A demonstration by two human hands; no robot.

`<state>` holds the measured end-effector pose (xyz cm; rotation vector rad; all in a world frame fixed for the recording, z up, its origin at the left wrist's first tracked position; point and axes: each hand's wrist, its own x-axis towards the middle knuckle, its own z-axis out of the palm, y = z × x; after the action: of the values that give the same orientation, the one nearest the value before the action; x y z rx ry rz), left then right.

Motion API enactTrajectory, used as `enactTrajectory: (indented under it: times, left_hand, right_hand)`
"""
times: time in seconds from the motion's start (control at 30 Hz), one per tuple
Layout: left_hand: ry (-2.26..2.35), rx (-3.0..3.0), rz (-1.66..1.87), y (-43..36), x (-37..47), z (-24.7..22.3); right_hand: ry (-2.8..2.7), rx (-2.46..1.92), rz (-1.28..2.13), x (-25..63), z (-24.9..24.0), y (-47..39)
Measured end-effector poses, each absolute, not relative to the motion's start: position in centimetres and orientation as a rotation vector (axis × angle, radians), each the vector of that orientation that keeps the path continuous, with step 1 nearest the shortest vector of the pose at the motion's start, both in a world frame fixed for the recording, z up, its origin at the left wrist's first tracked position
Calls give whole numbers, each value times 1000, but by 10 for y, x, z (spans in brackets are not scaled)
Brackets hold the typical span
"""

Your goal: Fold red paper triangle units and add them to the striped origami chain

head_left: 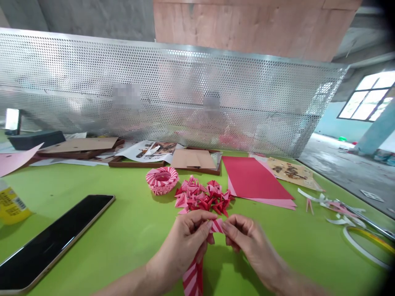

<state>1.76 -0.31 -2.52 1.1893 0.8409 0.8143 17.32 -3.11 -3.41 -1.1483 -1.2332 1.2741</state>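
My left hand (189, 234) is closed around a chain of folded red and pink paper (193, 279), whose striped length hangs down below my palm. Between my two hands a short striped end of it shows, and the fingertips of my right hand (243, 234) pinch that end. My palms hide part of the chain. Just beyond my fingers lies a pile of small folded paper pieces (203, 196) in red and pink. Left of the pile stands a round woven paper basket (162, 181) with a red and pink striped rim.
A black-screened phone (58, 238) and a yellow-labelled container (12, 205) lie left. Red and pink paper sheets (256, 176) are behind right. Scissors (364, 216), paper scraps and a tape roll (364, 246) sit far right. Frames (196, 160) line a perforated metal panel (185, 94).
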Motion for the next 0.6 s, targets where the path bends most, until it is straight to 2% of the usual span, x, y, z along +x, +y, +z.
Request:
enactTrajectory:
  times: [0.6]
  left_hand:
    - [900,1302,763,-5,21,-22]
  right_hand:
    - [-1334,-1176,1221,178,-30,-26]
